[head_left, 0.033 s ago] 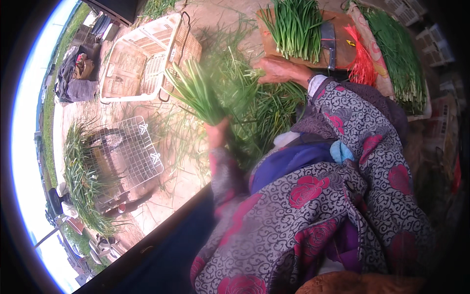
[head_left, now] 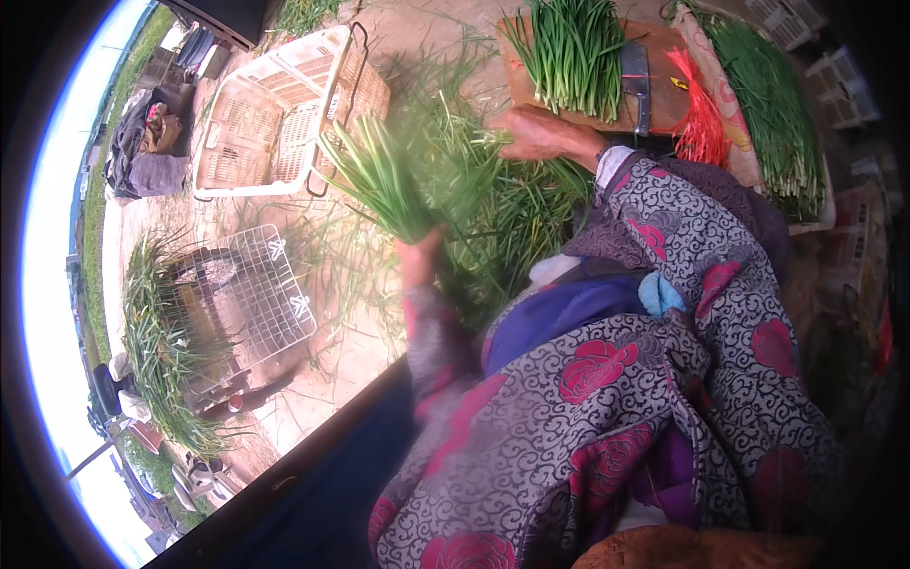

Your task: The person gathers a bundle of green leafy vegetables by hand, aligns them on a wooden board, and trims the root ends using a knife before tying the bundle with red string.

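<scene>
My left hand is wrapped round the lower part of a bunch of chives, whose pale stalk ends fan up and away from me. To the right, the fingers of my right hand are closed on a small tuft of chive stalks, apart from the bunch. Below and between both hands lies a loose heap of green chives, partly blurred by haze. Just beyond my right hand, a thick bundle of chives rests on a brown board.
A flat dark blade and red plastic ties lie on the board. More chives are stacked at far right. At left stand a white plastic basket and a wire rack, with chives beside it. Loose leaves litter the ground.
</scene>
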A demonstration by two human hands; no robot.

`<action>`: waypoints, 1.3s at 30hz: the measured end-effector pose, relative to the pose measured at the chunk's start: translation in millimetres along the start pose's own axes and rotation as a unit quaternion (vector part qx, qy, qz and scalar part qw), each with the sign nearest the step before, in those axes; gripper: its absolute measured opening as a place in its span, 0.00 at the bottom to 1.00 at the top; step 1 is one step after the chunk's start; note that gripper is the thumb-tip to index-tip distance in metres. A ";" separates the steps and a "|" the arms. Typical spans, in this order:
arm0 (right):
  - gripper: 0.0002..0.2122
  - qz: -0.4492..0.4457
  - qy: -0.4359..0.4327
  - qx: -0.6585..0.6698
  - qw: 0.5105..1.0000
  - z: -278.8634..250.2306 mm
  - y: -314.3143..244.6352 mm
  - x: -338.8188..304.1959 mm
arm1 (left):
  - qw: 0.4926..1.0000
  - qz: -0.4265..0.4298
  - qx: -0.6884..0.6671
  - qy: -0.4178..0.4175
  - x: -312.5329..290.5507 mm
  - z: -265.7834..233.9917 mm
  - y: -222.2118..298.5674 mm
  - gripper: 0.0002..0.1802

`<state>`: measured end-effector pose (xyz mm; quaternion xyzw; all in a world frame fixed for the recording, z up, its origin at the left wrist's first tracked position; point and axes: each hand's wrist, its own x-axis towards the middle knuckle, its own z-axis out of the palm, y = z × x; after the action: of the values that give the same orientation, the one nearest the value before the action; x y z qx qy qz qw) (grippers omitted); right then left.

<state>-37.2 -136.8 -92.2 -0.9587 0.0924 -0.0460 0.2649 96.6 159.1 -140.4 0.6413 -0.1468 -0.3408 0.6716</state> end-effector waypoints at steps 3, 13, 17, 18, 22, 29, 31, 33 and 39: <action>0.24 0.054 -0.007 0.077 0.996 -11.5 -17.8 0.0 | 1.000 0.000 -0.025 0.006 -1.8 -10.1 -6.1 0.22; 0.27 0.131 -0.084 0.207 0.966 -13.7 -23.8 -2.8 | 0.998 -0.035 0.018 -0.044 6.4 -26.0 -9.4 0.23; 0.28 0.119 -0.094 0.234 0.960 -9.9 -27.2 0.6 | 0.995 -0.046 0.069 -0.050 6.0 -31.3 5.4 0.22; 0.28 0.131 -0.072 0.256 0.955 -10.1 -28.0 -0.1 | 0.995 -0.048 0.072 -0.052 5.4 -29.7 9.3 0.22; 0.28 0.171 0.002 0.284 0.943 -14.4 -39.5 -2.9 | 0.997 -0.046 0.050 -0.047 2.6 -23.8 16.4 0.21; 0.19 0.231 0.205 0.169 0.936 -18.3 5.5 -10.5 | 0.999 -0.024 -0.009 0.025 -6.5 -46.1 22.1 0.17; 0.15 0.256 0.118 0.077 0.956 -14.5 38.6 -32.5 | 0.999 -0.024 -0.028 0.026 4.0 -53.8 12.5 0.16; 0.11 0.327 0.075 -0.023 0.942 12.7 58.7 -44.0 | 0.995 0.081 0.053 0.025 7.6 -65.1 3.1 0.16; 0.10 0.303 -0.099 -0.174 0.932 46.9 59.3 -69.4 | 0.978 0.025 -0.203 0.050 8.5 -88.3 21.5 0.15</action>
<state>-107.8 -149.4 -165.6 -0.9159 0.3585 0.1484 0.1026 164.6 219.6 -133.6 0.5042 -0.0572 -0.3137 0.8026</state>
